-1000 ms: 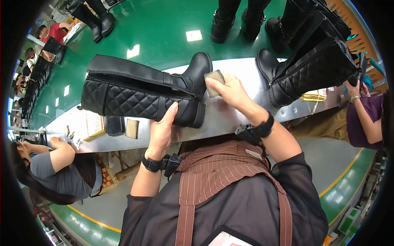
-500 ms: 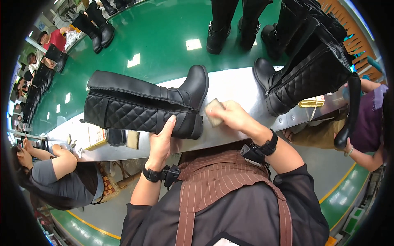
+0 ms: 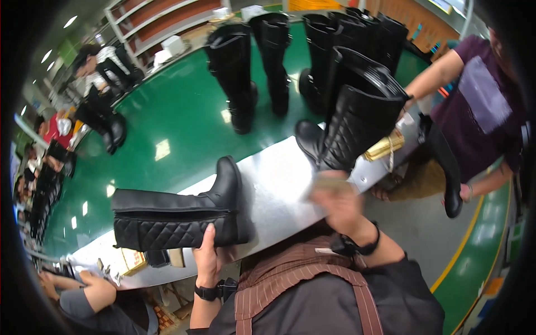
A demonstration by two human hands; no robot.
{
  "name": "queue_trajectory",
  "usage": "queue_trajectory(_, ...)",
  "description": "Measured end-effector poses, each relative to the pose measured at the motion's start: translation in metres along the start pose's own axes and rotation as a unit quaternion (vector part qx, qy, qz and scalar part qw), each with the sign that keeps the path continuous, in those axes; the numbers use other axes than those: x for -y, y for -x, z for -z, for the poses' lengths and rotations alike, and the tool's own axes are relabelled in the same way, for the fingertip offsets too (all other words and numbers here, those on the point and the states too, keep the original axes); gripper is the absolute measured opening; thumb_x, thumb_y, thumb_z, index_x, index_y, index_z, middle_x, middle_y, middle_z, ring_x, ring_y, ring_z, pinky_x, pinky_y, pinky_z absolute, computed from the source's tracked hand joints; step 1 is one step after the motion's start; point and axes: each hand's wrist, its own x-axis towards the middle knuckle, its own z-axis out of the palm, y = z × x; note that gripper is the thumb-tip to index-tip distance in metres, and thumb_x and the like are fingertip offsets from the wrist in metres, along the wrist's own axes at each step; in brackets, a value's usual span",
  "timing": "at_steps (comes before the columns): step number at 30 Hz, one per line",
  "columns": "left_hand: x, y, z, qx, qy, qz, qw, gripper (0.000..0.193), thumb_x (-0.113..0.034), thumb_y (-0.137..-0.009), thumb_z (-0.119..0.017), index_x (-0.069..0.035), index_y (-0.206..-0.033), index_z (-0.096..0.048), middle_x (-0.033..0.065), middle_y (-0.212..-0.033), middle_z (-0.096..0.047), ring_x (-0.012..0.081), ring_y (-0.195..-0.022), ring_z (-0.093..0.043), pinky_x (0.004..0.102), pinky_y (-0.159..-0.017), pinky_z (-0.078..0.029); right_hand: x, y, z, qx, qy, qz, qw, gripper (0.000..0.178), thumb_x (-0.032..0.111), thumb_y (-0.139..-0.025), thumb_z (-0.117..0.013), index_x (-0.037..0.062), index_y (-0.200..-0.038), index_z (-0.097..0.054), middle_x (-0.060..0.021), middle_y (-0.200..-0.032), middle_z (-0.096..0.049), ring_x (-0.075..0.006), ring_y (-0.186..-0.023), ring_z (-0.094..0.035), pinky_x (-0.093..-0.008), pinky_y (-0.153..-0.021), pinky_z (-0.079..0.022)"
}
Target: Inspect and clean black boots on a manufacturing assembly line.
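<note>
A tall black quilted boot (image 3: 177,230) lies on its side over the metal bench, its side zip open and its sole to the right. My left hand (image 3: 207,258) grips it near the heel, thumb on top, the other fingers hidden beneath. Smeared by motion, my right hand (image 3: 341,209) is closed around a tan sponge-like block (image 3: 330,185), apart from the held boot and just in front of a second quilted boot (image 3: 352,125). That boot stands upright at the bench's far side.
The metal bench top (image 3: 271,184) borders a green conveyor surface (image 3: 167,117) carrying several black boots (image 3: 231,72). A yellow bundle (image 3: 385,146) lies at right. Beside it, a co-worker (image 3: 474,106) holds another boot (image 3: 444,162). Another person (image 3: 92,301) sits at lower left.
My right hand and the block have moved away from the held boot's sole toward the upright boot. The view has shifted upward. The co-worker's arm now reaches to the upright boot.
</note>
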Motion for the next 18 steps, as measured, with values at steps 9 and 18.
queue_trajectory(9,0.007,-0.004,0.001,-0.031,-0.025,-0.071,0.997,0.040,-0.009,-0.092,-0.071,0.000,-0.129,-0.057,0.0051,-0.125,-0.062,0.0167,-0.114,-0.059,0.0327,-0.102,-0.047,-0.115,-0.010,0.097,-0.271,0.471,-0.109,0.832,0.043,0.022,-0.098,-0.060,-0.0105,-0.126,-0.054,-0.0263,-0.119,-0.062,-0.0340,-0.105,-0.062,-0.0375,-0.090,-0.047)
queue_trajectory(18,-0.025,-0.003,-0.007,-0.083,-0.250,-0.246,0.933,0.047,-0.028,-0.087,-0.076,-0.002,-0.123,-0.060,0.0071,-0.108,-0.071,0.0183,-0.097,-0.067,0.0333,-0.084,-0.052,-0.169,-0.020,0.097,-0.161,0.177,-0.166,0.957,0.042,0.012,-0.089,-0.067,-0.0024,-0.127,-0.060,-0.0192,-0.113,-0.070,-0.0301,-0.100,-0.067,-0.0381,-0.090,-0.050)
